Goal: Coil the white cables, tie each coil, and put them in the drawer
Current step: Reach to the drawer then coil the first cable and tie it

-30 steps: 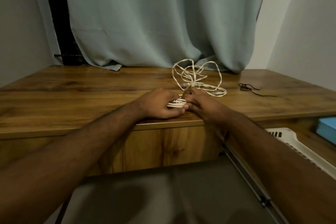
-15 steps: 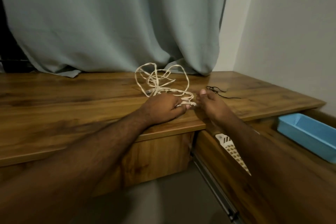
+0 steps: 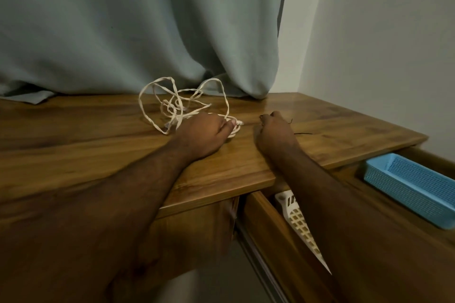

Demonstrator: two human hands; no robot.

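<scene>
A loose tangle of white cable (image 3: 172,103) lies on the wooden desk (image 3: 98,145) near the curtain. My left hand (image 3: 204,133) lies over a small coil of white cable (image 3: 235,128) and holds it against the desk; only the coil's right edge shows past my fingers. To its right, my right hand (image 3: 275,133) has its fingers curled on a thin black tie (image 3: 301,133), whose ends stick out on both sides. The open drawer (image 3: 261,219) sits below the desk's front edge at the right.
Inside the drawer are a white plastic basket (image 3: 299,221), partly hidden by my right forearm, and a blue mesh basket (image 3: 413,184) at the far right. A pale curtain (image 3: 147,27) hangs behind the desk. A wall closes the right side.
My head has turned right and the view has come closer. My right hand has left the coil and moved right onto the black tie. My left hand still holds the coil.
</scene>
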